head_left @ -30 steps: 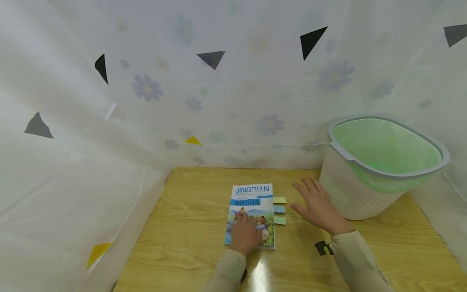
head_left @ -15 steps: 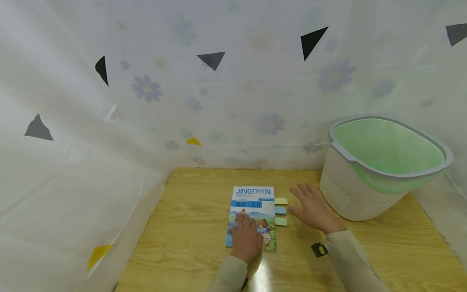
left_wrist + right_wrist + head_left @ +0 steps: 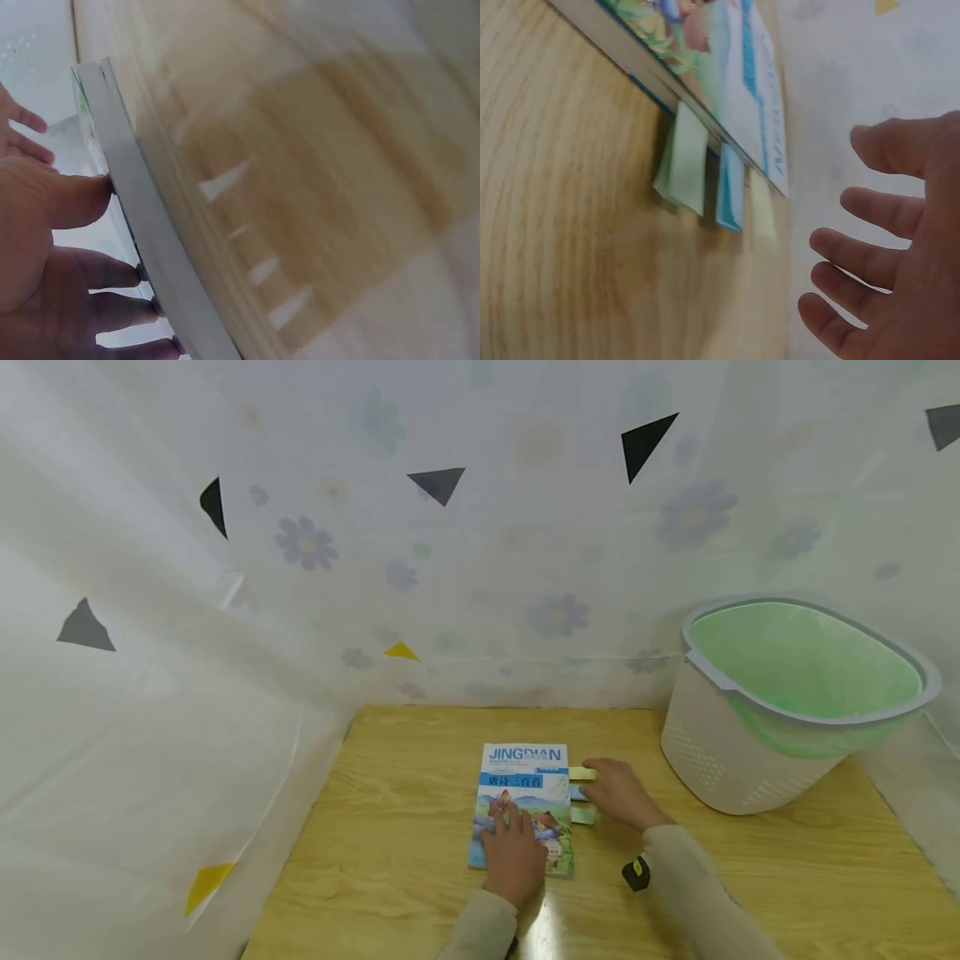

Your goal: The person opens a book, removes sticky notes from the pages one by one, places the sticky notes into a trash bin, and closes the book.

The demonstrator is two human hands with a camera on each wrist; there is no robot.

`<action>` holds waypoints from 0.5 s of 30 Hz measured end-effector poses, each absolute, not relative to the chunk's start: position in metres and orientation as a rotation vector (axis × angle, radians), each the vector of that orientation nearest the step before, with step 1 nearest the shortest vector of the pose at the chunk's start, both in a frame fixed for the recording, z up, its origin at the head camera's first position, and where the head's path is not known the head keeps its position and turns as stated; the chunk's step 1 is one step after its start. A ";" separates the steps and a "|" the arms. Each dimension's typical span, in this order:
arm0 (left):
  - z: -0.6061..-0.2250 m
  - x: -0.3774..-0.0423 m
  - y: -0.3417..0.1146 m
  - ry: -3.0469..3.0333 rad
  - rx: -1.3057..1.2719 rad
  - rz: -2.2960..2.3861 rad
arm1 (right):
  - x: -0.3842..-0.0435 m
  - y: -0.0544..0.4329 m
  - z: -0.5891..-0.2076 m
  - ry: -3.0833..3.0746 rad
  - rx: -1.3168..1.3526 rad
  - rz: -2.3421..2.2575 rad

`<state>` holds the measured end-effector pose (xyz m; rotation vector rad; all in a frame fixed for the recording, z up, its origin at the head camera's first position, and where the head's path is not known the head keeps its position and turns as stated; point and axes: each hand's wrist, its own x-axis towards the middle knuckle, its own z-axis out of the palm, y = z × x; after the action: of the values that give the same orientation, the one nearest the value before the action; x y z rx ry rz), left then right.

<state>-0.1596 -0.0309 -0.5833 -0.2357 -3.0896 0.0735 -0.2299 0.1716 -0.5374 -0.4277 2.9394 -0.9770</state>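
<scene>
A paperback book [image 3: 525, 760] with a blue and white illustrated cover lies flat on the wooden table. My left hand [image 3: 516, 857] rests on the lower part of the cover, thumb and fingertips touching it in the left wrist view. Out of the book's right edge stick a yellow sticky tab [image 3: 763, 214], a blue sticky tab [image 3: 730, 187] and a green sticky tab [image 3: 686, 165]. Close beside them is my right hand [image 3: 621, 793], partly covering the blue tab in the head view. In the right wrist view its fingers are spread and hold nothing.
On the right of the table [image 3: 390, 793] stands a tall white basket [image 3: 705, 752] with a grey rim and green inside. A pale flowered sheet [image 3: 480, 568] with dark and yellow triangles hangs behind and at the left.
My right hand has moved left, from near the basket to the sticky tabs. The left hand stays on the book. The head view has shifted slightly.
</scene>
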 end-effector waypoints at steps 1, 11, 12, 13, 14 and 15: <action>-0.583 -0.159 -0.029 -3.095 -0.241 0.070 | -0.231 0.170 -0.541 2.937 -0.408 -0.991; -0.580 -0.154 -0.021 -3.097 -0.257 0.105 | -0.246 0.158 -0.559 2.924 -0.244 -1.015; -0.580 -0.153 -0.019 -3.102 -0.260 0.104 | -0.248 0.158 -0.560 2.928 -0.226 -1.003; -0.581 -0.151 -0.017 -3.107 -0.264 0.111 | -0.249 0.158 -0.561 2.929 -0.204 -0.993; -0.582 -0.150 -0.016 -3.111 -0.267 0.124 | -0.250 0.159 -0.562 2.933 -0.187 -0.983; -0.584 -0.149 -0.014 -3.109 -0.266 0.131 | -0.251 0.159 -0.564 2.936 -0.169 -0.977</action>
<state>-0.1487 -0.0136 -0.5839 -0.2662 -3.1093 0.1310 -0.2508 0.1591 -0.5639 -0.1692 2.9358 -0.9770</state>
